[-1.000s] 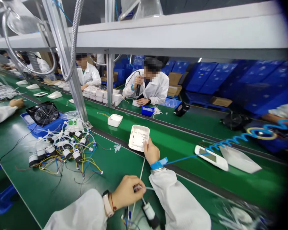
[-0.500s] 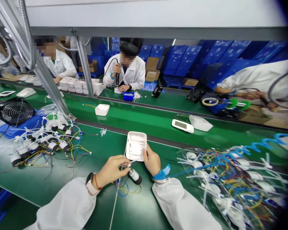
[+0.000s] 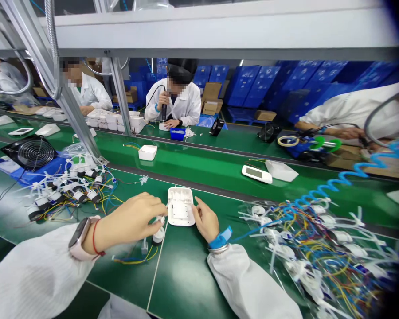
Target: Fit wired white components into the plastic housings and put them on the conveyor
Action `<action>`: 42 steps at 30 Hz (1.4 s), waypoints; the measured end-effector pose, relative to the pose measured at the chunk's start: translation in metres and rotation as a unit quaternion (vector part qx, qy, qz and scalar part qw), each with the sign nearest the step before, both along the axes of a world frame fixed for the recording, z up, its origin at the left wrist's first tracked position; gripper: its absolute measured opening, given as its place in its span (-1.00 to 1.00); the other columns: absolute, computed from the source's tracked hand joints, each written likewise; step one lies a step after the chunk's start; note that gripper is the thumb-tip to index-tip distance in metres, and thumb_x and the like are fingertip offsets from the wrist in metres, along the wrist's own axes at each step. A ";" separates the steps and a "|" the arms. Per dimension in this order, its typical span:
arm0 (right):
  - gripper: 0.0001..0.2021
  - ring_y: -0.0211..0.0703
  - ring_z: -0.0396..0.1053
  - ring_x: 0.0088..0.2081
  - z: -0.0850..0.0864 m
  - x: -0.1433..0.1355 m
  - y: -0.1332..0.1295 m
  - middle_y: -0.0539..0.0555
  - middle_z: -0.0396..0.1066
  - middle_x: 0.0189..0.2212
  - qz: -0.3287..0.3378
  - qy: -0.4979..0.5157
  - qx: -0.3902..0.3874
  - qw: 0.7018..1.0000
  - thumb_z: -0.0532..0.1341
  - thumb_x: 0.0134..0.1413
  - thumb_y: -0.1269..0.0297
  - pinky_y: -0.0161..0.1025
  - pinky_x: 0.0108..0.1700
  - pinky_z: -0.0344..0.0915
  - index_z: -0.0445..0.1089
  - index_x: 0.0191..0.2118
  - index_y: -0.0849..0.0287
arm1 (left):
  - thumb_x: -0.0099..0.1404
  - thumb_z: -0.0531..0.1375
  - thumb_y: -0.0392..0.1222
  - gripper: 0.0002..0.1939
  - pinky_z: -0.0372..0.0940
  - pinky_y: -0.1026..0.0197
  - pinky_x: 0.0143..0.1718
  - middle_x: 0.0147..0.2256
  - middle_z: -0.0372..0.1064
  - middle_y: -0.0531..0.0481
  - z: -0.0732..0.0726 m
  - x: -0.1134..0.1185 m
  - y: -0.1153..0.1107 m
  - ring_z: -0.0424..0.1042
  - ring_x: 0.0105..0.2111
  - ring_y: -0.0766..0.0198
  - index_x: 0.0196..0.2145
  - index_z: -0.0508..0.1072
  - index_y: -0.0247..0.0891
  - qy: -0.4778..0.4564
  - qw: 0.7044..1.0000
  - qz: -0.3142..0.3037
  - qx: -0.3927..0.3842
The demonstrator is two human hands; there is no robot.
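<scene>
A shallow white plastic housing lies open side up on the green bench in front of me. At its right edge is my right hand, index finger stretched out and thumb against the rim. To the left of the housing, my left hand is closed with bent fingertips at the white top of a wired cylinder. The fingers partly hide this grip. Yellow and blue wires from the cylinder trail on the bench, beside a small pale connector.
Piles of wired cylinders lie left and right. A black fan stands behind the left pile. White housings and a display unit sit on the green belt. A blue coiled cord crosses on the right. Co-workers sit opposite.
My left hand has shifted left, and the wired cylinder has moved left with it. The housing now sits slightly further left, flat on the bench. My right hand has loosened at its edge.
</scene>
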State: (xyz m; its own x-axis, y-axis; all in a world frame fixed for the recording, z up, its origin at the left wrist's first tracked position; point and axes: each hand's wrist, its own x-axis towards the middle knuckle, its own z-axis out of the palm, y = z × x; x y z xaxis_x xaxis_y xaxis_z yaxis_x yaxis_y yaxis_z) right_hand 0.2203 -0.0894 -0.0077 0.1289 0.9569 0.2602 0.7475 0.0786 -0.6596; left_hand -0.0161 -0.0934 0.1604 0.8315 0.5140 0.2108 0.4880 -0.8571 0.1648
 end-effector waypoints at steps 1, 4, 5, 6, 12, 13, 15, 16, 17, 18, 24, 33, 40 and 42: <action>-0.57 -0.15 0.29 -0.40 0.006 -0.003 -0.003 0.11 0.36 -0.40 0.011 0.042 0.037 0.998 -0.03 0.13 0.12 -0.24 -0.30 0.21 0.27 0.04 0.22 | 0.22 0.05 -0.25 -0.85 0.15 0.27 -0.36 -0.52 0.28 0.08 0.003 0.001 0.002 0.30 -0.48 0.32 -0.42 0.40 -0.22 0.023 1.000 -0.006 0.000; -0.64 -0.15 0.29 -0.29 0.031 -0.024 -0.019 0.12 0.32 -0.27 0.126 0.198 0.086 0.968 0.00 0.13 0.11 -0.22 -0.23 0.23 0.31 -0.04 0.13 | 0.15 0.08 -0.28 -0.86 0.14 0.27 -0.37 -0.47 0.27 0.04 0.012 0.009 0.007 0.30 -0.44 0.28 -0.52 0.38 -0.24 0.054 0.998 -0.018 0.031; -0.65 -0.14 0.29 -0.24 0.040 -0.035 -0.025 0.12 0.31 -0.22 0.189 0.248 0.075 0.947 0.01 0.13 0.09 -0.21 -0.18 0.24 0.30 -0.03 0.11 | 0.12 0.09 -0.30 -0.88 0.14 0.25 -0.34 -0.44 0.28 0.02 0.015 0.014 0.008 0.31 -0.40 0.25 -0.53 0.37 -0.24 0.056 0.997 -0.024 0.046; -0.61 -0.11 0.29 -0.17 0.048 -0.046 -0.031 0.11 0.30 -0.16 0.248 0.286 0.060 0.924 0.03 0.11 0.06 -0.19 -0.15 0.24 0.27 0.01 0.09 | 0.10 0.10 -0.31 -0.90 0.14 0.23 -0.31 -0.44 0.29 0.01 0.018 0.020 0.008 0.31 -0.38 0.23 -0.55 0.36 -0.25 0.061 0.996 -0.031 0.058; -0.68 -0.09 0.32 -0.23 0.071 -0.097 -0.038 0.06 0.36 -0.32 0.260 0.397 -0.070 0.877 0.27 -0.14 0.10 -0.10 -0.12 0.25 0.33 -0.26 0.15 | -0.02 0.22 -0.29 -0.90 0.10 0.27 -0.46 -0.72 0.19 0.13 0.039 0.050 0.026 0.23 -0.64 0.34 -0.64 0.39 -0.26 0.113 0.993 -0.022 -0.032; -0.69 -0.14 0.33 -0.31 0.071 -0.098 -0.036 0.03 0.35 -0.40 0.271 0.431 -0.114 0.853 0.27 -0.14 0.09 -0.14 -0.20 0.28 0.32 -0.27 0.16 | -0.01 0.23 -0.29 -0.91 0.08 0.31 -0.51 -0.72 0.21 0.14 0.043 0.050 0.032 0.23 -0.66 0.36 -0.62 0.41 -0.25 0.109 0.989 -0.024 -0.095; -0.61 -0.23 0.34 -0.43 0.070 -0.091 -0.030 -0.02 0.33 -0.47 0.305 0.490 -0.201 0.791 0.29 -0.16 0.09 -0.24 -0.36 0.31 0.27 -0.20 0.16 | 0.06 0.20 -0.26 -0.89 0.08 0.37 -0.57 -0.71 0.27 0.15 0.047 0.046 0.045 0.26 -0.67 0.39 -0.59 0.45 -0.24 0.099 0.958 -0.044 -0.264; -0.56 -0.26 0.35 -0.47 0.071 -0.083 -0.027 -0.02 0.34 -0.47 0.320 0.507 -0.240 0.764 0.30 -0.17 0.08 -0.29 -0.42 0.30 0.24 -0.16 0.16 | 0.10 0.18 -0.23 -0.87 0.11 0.38 -0.57 -0.69 0.31 0.15 0.048 0.041 0.051 0.29 -0.66 0.39 -0.57 0.46 -0.24 0.087 0.931 -0.053 -0.350; -0.53 -0.29 0.35 -0.50 0.073 -0.074 -0.024 -0.02 0.35 -0.45 0.332 0.512 -0.277 0.742 0.29 -0.17 0.06 -0.34 -0.49 0.28 0.22 -0.13 0.15 | 0.12 0.17 -0.21 -0.87 0.15 0.38 -0.55 -0.66 0.35 0.14 0.047 0.036 0.057 0.34 -0.63 0.38 -0.52 0.47 -0.25 0.063 0.901 -0.058 -0.424; -0.52 -0.31 0.35 -0.53 0.075 -0.063 -0.021 0.00 0.36 -0.42 0.340 0.506 -0.310 0.730 0.28 -0.16 0.04 -0.39 -0.57 0.23 0.22 -0.12 0.16 | 0.13 0.17 -0.19 -0.89 0.20 0.37 -0.51 -0.62 0.40 0.12 0.045 0.031 0.061 0.38 -0.59 0.36 -0.47 0.47 -0.27 0.032 0.872 -0.058 -0.485; -0.61 -0.46 0.11 -0.72 0.092 0.006 0.002 0.02 0.42 -0.49 0.298 0.318 -0.265 0.860 0.13 0.02 0.00 -0.43 -0.70 -0.03 0.40 -0.20 0.23 | 0.10 0.25 -0.15 -0.73 0.28 0.24 -0.27 -0.47 0.50 0.00 -0.011 0.018 0.065 0.49 -0.38 0.27 -0.26 0.39 -0.35 -0.196 0.793 -0.022 -0.576; -0.75 -0.08 0.44 -0.26 0.072 0.026 0.047 0.09 0.48 -0.25 0.178 -0.123 -0.008 0.976 0.17 0.05 0.17 -0.22 -0.22 0.29 0.39 -0.15 0.14 | 0.09 0.26 -0.11 -0.77 0.32 0.23 -0.30 -0.36 0.47 -0.10 -0.131 0.039 0.078 0.45 -0.35 0.24 -0.38 0.45 -0.35 -0.456 0.802 0.135 -0.360; -0.82 -0.13 0.44 -0.29 0.069 0.015 0.059 0.07 0.46 -0.28 0.189 -0.318 0.013 0.929 0.16 0.08 0.21 -0.31 -0.37 0.25 0.36 -0.20 0.13 | 0.14 0.24 -0.21 -0.90 0.29 0.18 -0.17 -0.32 0.45 -0.09 -0.147 0.030 0.084 0.42 -0.27 0.25 -0.42 0.48 -0.32 -0.432 0.872 0.115 -0.201; -0.82 -0.13 0.44 -0.30 0.084 0.018 0.045 0.07 0.46 -0.27 0.167 -0.352 0.039 0.920 0.17 0.08 0.23 -0.31 -0.40 0.24 0.36 -0.18 0.13 | 0.14 0.23 -0.22 -0.90 0.30 0.18 -0.20 -0.33 0.46 -0.10 -0.143 0.036 0.078 0.43 -0.29 0.25 -0.42 0.47 -0.32 -0.450 0.865 0.107 -0.197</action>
